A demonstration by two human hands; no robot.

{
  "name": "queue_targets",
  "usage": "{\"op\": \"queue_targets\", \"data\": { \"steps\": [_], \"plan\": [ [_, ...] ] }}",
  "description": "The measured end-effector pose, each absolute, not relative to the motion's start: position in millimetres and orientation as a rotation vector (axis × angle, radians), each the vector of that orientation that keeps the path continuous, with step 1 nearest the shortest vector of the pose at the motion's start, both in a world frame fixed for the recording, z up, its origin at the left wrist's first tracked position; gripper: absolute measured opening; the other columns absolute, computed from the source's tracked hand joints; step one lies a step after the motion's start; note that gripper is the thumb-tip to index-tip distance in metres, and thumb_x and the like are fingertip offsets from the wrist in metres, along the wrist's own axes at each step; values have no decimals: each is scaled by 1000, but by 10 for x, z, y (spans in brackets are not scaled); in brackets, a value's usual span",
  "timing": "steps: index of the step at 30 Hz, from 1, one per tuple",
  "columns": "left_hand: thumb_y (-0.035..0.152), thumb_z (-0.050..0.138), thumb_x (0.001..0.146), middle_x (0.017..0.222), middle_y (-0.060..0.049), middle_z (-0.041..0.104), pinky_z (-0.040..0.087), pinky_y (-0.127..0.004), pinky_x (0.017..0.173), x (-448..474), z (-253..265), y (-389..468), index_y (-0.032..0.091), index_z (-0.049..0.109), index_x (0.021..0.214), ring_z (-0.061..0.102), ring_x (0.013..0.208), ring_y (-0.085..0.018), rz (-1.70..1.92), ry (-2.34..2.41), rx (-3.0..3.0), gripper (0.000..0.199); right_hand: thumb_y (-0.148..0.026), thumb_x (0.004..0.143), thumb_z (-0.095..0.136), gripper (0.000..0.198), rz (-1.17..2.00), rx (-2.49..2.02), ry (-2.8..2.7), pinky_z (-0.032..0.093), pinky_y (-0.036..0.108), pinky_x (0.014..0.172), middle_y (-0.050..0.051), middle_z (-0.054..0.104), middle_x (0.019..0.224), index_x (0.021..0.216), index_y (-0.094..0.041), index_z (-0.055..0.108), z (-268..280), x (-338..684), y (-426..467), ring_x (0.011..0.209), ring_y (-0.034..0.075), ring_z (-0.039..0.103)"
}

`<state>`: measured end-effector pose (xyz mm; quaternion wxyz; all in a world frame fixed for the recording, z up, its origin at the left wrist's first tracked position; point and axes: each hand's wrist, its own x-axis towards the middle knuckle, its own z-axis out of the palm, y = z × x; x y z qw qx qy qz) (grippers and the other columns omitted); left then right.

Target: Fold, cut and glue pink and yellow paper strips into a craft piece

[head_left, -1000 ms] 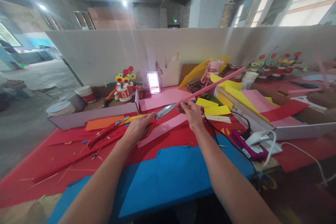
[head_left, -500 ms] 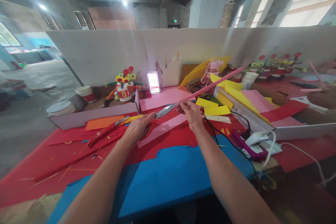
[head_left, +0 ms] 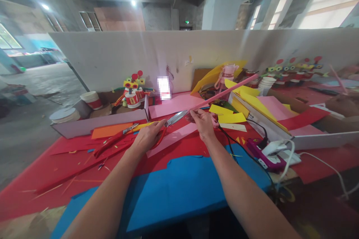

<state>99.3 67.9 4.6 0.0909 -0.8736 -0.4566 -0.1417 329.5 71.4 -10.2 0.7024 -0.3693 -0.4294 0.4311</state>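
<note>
Head view: pink strip [head_left: 224,93] has apparently slipped slightly leftward.

No text is legible; the toy robot's label [head_left: 133,100] and green sign [head_left: 187,22] are too small.

Red-handled metal scissors [head_left: 168,123] point right, tips at the lower end of a long, narrow pink strip [head_left: 224,95], slanted upward.

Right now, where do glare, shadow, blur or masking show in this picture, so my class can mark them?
Head view: glare blooms around a ceiling lamp; head view: shadow darkens the blue sheet beside the left forearm; head view: the toy figures at far right look softer than the scissors; head view: a pixelated patch hides whatever lies beneath.
</note>
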Motion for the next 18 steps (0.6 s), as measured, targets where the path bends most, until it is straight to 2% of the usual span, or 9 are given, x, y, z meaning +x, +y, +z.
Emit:
{"op": "queue_targets", "data": {
  "steps": [10,18],
  "plan": [
    [17,46,88,103,-8,70,47,-25,66,983,43,682,23,53,123,68,88,-21,-434,-1334,-2627,37,-53,63,77,38,961,-813,-947,58,28,62,-2,69,60,76,-19,63,-102,3289,716,57,15,68],
    [17,43,88,102,-9,69,47,-26,67,963,14,696,21,52,126,67,85,-21,-443,-1314,-2653,39,-53,64,76,39,950,-821,-959,58,29,63,-1,69,59,76,-19,63,-109,3292,718,59,16,69]
  ]
}}
